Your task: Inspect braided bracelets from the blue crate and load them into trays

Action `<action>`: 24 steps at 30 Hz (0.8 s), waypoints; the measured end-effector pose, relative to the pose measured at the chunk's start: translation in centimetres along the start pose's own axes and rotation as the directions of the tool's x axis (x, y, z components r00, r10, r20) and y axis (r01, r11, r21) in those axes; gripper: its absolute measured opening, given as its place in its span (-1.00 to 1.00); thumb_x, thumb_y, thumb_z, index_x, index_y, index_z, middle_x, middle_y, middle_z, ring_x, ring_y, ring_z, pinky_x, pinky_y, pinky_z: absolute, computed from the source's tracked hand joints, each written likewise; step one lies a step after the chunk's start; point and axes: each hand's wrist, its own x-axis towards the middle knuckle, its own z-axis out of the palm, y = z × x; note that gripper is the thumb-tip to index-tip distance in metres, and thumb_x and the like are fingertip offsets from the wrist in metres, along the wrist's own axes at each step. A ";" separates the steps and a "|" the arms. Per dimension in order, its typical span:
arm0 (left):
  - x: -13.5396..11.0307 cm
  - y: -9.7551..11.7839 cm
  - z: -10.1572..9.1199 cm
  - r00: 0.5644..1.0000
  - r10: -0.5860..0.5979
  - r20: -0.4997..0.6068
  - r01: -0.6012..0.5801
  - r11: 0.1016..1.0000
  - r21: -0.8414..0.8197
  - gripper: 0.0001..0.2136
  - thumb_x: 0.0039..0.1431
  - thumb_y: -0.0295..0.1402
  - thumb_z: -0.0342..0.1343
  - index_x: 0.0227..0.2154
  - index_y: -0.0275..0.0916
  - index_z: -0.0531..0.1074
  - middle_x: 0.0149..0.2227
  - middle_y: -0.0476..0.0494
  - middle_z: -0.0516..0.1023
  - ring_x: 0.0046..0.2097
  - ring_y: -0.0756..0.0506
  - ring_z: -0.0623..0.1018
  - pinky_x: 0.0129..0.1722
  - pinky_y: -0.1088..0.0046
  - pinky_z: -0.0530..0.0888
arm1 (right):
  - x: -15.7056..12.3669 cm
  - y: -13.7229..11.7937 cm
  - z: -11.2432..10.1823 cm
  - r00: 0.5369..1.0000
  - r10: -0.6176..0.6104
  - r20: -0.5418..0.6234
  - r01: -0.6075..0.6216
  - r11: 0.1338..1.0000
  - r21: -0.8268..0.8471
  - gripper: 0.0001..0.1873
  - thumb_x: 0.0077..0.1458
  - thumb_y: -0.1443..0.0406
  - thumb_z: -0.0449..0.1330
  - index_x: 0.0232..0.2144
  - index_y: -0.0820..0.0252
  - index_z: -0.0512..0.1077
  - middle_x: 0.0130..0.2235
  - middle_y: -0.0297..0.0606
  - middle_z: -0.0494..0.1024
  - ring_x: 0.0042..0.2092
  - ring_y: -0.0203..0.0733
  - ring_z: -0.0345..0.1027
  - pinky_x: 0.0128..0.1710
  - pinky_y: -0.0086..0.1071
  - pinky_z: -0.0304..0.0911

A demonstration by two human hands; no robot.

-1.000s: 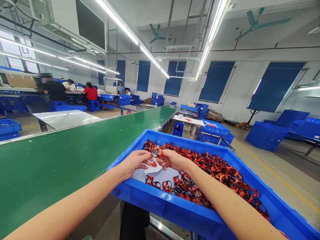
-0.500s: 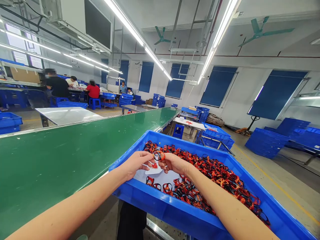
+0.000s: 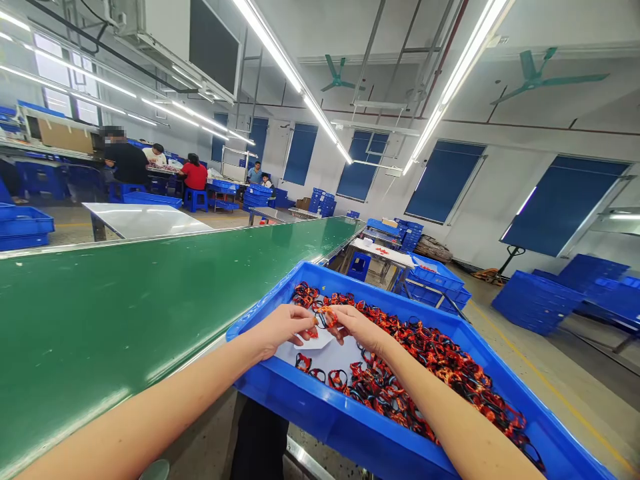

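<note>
1. Left hand (image 3: 283, 330) and right hand (image 3: 360, 330), two in all, pinch one black-and-orange braided band (image 3: 325, 317) between their fingertips;
2. it sits above one blue plastic crate (image 3: 280, 390), over one white sheet (image 3: 320, 360), beside a heap of many like bands (image 3: 425, 353);
3. five people (image 3: 194, 175) work far off;
4. the pinch matches the earlier frame; only the view has tilted slightly.

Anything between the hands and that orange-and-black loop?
Nothing visible. The right hand is on the orange-and-black loop, and the left hand has its fingertips at the loop, possibly touching. Both are above the blue plastic crate, with nothing between them and the loop.
</note>
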 end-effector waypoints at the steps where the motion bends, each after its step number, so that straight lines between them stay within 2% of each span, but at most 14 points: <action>1: 0.0 0.0 0.0 1.000 -0.002 0.001 0.002 1.000 0.005 -0.83 0.11 -0.28 0.12 -0.39 -0.32 0.44 -0.40 -0.04 0.49 -0.41 0.00 0.45 -0.40 0.42 0.39 | 0.0 0.0 0.0 1.000 0.000 -0.001 0.000 1.000 -0.012 -0.67 0.13 0.07 0.00 -0.50 0.19 0.24 -0.62 -0.45 0.19 -0.60 -0.40 0.06 -0.60 -0.53 0.13; 7: 0.0 -0.2 0.1 1.000 -0.009 -0.010 0.009 1.000 -0.006 -0.83 0.12 -0.29 0.12 -0.41 -0.32 0.44 -0.40 -0.04 0.50 -0.40 0.00 0.46 -0.39 0.42 0.41 | -0.2 -0.3 0.1 1.000 -0.019 -0.020 0.016 0.993 -0.117 -0.64 0.16 0.05 -0.06 -0.50 0.19 0.22 -0.59 -0.43 0.21 -0.58 -0.39 0.08 -0.58 -0.52 0.18; 10: 0.1 -0.1 0.1 0.999 -0.022 -0.030 0.021 0.998 -0.061 -0.72 0.09 -0.15 0.11 -0.42 -0.32 0.45 -0.41 -0.10 0.53 -0.43 0.00 0.46 -0.44 0.46 0.39 | -0.2 -0.4 0.1 0.998 -0.056 -0.041 0.046 0.976 -0.211 -0.63 0.18 0.06 -0.11 -0.50 0.18 0.22 -0.60 -0.43 0.22 -0.58 -0.37 0.12 -0.58 -0.49 0.20; 13: 0.1 0.0 0.1 0.998 -0.056 -0.042 0.050 0.988 -0.143 -0.59 0.04 0.01 0.06 -0.39 -0.31 0.45 -0.43 -0.18 0.56 -0.46 -0.03 0.48 -0.47 0.45 0.41 | -0.2 -0.7 0.5 0.984 -0.147 -0.102 0.102 0.930 -0.354 -0.64 0.20 0.12 -0.12 -0.53 0.18 0.22 -0.61 -0.41 0.24 -0.57 -0.35 0.14 -0.56 -0.49 0.18; 17: 0.0 0.1 -0.1 0.995 -0.091 -0.043 0.077 0.964 -0.254 -0.61 -0.02 -0.01 0.14 -0.33 -0.29 0.42 -0.47 -0.18 0.57 -0.42 -0.10 0.54 -0.46 0.41 0.46 | -0.6 -1.7 1.3 0.934 -0.312 -0.175 0.168 0.815 -0.555 -0.76 0.16 0.22 0.01 -0.49 0.18 0.33 -0.57 -0.38 0.35 -0.52 -0.34 0.17 -0.42 -0.45 0.13; 19: -0.1 0.2 -0.2 0.996 -0.085 -0.038 0.069 0.948 -0.310 -0.66 -0.01 -0.08 0.17 -0.32 -0.28 0.43 -0.43 -0.18 0.57 -0.37 -0.11 0.56 -0.43 0.42 0.48 | -0.7 -2.0 1.6 0.914 -0.378 -0.146 0.202 0.737 -0.645 -0.83 0.16 0.24 0.04 -0.36 0.13 0.41 -0.49 -0.35 0.46 -0.46 -0.31 0.27 -0.36 -0.44 0.12; 20: -0.1 0.3 -0.3 0.997 -0.075 -0.033 0.059 0.939 -0.339 -0.69 -0.01 -0.14 0.19 -0.31 -0.28 0.43 -0.39 -0.18 0.57 -0.33 -0.12 0.57 -0.40 0.42 0.49 | -0.8 -2.1 1.7 0.898 -0.424 -0.116 0.225 0.670 -0.707 -0.83 0.17 0.25 0.04 -0.29 0.10 0.43 -0.42 -0.33 0.51 -0.41 -0.30 0.32 -0.35 -0.44 0.12; 22: -0.2 0.5 -0.4 0.998 -0.043 -0.034 0.026 0.917 -0.398 -0.78 0.01 -0.27 0.20 -0.29 -0.27 0.44 -0.30 -0.17 0.57 -0.26 -0.10 0.57 -0.28 0.41 0.50 | -0.8 -2.1 1.8 0.851 -0.523 -0.040 0.259 0.485 -0.835 -0.78 0.19 0.24 0.03 -0.17 0.03 0.44 -0.29 -0.33 0.55 -0.35 -0.30 0.38 -0.37 -0.47 0.12; 24: -0.2 0.7 -0.5 0.998 -0.011 -0.054 -0.014 0.893 -0.450 -0.81 0.00 -0.39 0.19 -0.27 -0.25 0.43 -0.24 -0.15 0.57 -0.20 -0.08 0.56 -0.15 0.40 0.48 | -0.8 -2.0 1.7 0.801 -0.598 0.017 0.258 0.319 -0.912 -0.77 0.21 0.24 0.03 -0.14 0.00 0.43 -0.26 -0.36 0.56 -0.36 -0.33 0.40 -0.43 -0.50 0.11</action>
